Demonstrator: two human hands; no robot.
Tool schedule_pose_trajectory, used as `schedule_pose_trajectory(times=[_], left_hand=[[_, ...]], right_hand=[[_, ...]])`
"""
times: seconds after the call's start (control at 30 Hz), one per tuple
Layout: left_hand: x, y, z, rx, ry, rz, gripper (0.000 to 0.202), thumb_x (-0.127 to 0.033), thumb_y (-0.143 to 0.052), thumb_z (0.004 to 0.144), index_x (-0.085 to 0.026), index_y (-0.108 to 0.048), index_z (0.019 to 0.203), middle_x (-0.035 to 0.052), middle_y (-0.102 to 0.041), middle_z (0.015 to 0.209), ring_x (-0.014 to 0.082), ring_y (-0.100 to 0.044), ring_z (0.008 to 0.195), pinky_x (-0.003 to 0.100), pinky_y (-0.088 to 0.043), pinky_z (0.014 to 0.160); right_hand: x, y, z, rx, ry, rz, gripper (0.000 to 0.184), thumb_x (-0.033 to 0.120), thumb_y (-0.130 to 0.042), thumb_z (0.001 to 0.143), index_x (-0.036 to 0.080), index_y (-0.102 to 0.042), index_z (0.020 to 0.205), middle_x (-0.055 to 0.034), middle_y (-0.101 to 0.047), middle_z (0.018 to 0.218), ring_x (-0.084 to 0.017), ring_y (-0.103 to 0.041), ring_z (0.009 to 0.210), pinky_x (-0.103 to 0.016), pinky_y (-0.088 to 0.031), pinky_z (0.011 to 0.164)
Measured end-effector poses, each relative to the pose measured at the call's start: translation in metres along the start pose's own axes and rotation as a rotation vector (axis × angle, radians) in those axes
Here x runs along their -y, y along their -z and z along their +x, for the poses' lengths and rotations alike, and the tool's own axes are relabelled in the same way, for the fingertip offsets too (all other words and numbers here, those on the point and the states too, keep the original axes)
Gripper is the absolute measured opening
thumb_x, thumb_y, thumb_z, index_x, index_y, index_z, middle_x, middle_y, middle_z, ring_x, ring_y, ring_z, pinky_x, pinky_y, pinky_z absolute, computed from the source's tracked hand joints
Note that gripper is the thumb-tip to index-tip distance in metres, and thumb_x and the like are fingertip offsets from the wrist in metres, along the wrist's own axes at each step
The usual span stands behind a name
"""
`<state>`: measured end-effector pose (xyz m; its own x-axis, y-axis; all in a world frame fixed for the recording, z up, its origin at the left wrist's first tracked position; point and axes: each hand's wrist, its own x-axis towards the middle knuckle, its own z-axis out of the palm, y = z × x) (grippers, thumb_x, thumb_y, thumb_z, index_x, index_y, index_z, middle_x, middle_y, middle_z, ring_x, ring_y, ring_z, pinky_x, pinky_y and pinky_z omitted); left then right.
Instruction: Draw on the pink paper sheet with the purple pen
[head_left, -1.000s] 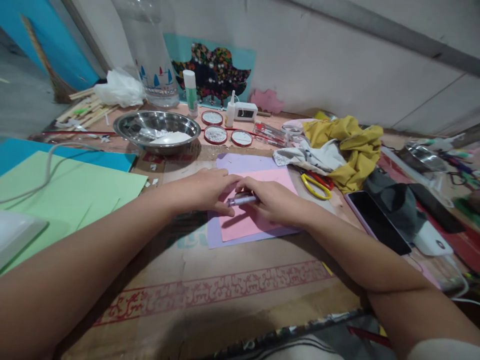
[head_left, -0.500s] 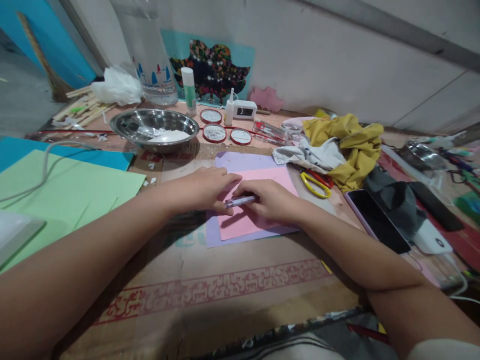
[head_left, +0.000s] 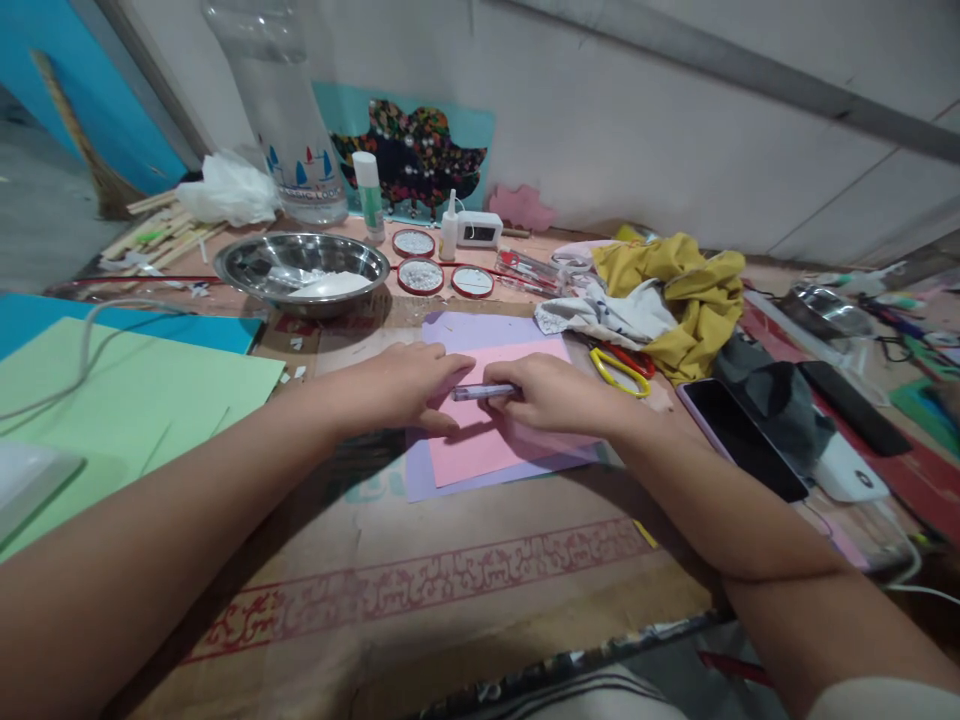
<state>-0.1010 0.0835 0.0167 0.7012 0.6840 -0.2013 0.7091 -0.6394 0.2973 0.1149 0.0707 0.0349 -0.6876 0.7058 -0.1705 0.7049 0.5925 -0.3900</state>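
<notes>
A pink paper sheet (head_left: 480,450) lies on a larger lilac sheet (head_left: 480,328) in the middle of the cardboard-covered table. My left hand (head_left: 401,385) rests on the pink sheet's left edge, fingers lying flat and pressing it down. My right hand (head_left: 551,393) is closed round a clear pen (head_left: 480,392), which lies nearly level and points left toward my left fingers. Both hands touch the pink sheet.
Yellow-handled scissors (head_left: 619,370) and a yellow cloth (head_left: 694,290) lie to the right, then a phone (head_left: 742,437). Behind are a steel bowl (head_left: 300,265), small red-rimmed dishes (head_left: 420,275), a glue bottle (head_left: 448,226) and a large bottle (head_left: 289,110). Green paper (head_left: 150,385) lies left.
The view has shifted slightly. My right hand has turned the pen a little, its tip edging up and left. My left hand stays on the pink sheet.
</notes>
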Motion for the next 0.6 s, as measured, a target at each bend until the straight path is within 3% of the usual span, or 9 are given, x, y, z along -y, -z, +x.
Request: schedule_pose_trajectory(times=[0.2, 0.37, 0.5, 0.6], left_hand=[[0.000, 0.001, -0.001, -0.010, -0.001, -0.032, 0.071, -0.056, -0.069, 0.079, -0.025, -0.046, 0.139, 0.0093, -0.064, 0.111, 0.0276, -0.058, 0.099, 0.034, -0.041, 0.079], [-0.004, 0.005, -0.003, 0.012, 0.007, -0.030, 0.059, -0.051, -0.068, 0.080, -0.023, -0.052, 0.130, 0.0072, -0.063, 0.100, 0.0252, -0.058, 0.090, 0.032, -0.039, 0.071], [-0.003, 0.004, -0.003, 0.000, -0.010, -0.056, 0.065, -0.054, -0.067, 0.080, -0.024, -0.049, 0.135, 0.0087, -0.063, 0.106, 0.0265, -0.058, 0.095, 0.032, -0.039, 0.075], [-0.002, 0.004, -0.003, -0.015, -0.011, -0.051, 0.061, -0.054, -0.068, 0.078, -0.024, -0.052, 0.129, 0.0068, -0.062, 0.099, 0.0246, -0.057, 0.088, 0.031, -0.037, 0.070]], right_hand=[[0.000, -0.007, 0.002, -0.067, 0.064, 0.169, 0.023, 0.013, -0.058, 0.083, 0.019, -0.066, 0.104, -0.0046, -0.074, 0.099, -0.018, -0.063, 0.085, -0.025, -0.037, 0.071], [0.001, 0.002, 0.001, 0.032, 0.012, 0.031, 0.015, 0.016, -0.056, 0.084, 0.019, -0.067, 0.094, -0.0046, -0.071, 0.084, -0.018, -0.060, 0.074, -0.025, -0.032, 0.062], [0.001, 0.000, 0.001, -0.015, 0.045, 0.136, 0.020, 0.013, -0.057, 0.083, 0.018, -0.066, 0.100, -0.0044, -0.073, 0.091, -0.016, -0.062, 0.078, -0.024, -0.035, 0.066], [-0.001, 0.003, -0.001, -0.001, 0.028, 0.120, 0.018, 0.013, -0.057, 0.084, 0.018, -0.066, 0.098, -0.0040, -0.073, 0.090, -0.016, -0.062, 0.077, -0.024, -0.034, 0.065]])
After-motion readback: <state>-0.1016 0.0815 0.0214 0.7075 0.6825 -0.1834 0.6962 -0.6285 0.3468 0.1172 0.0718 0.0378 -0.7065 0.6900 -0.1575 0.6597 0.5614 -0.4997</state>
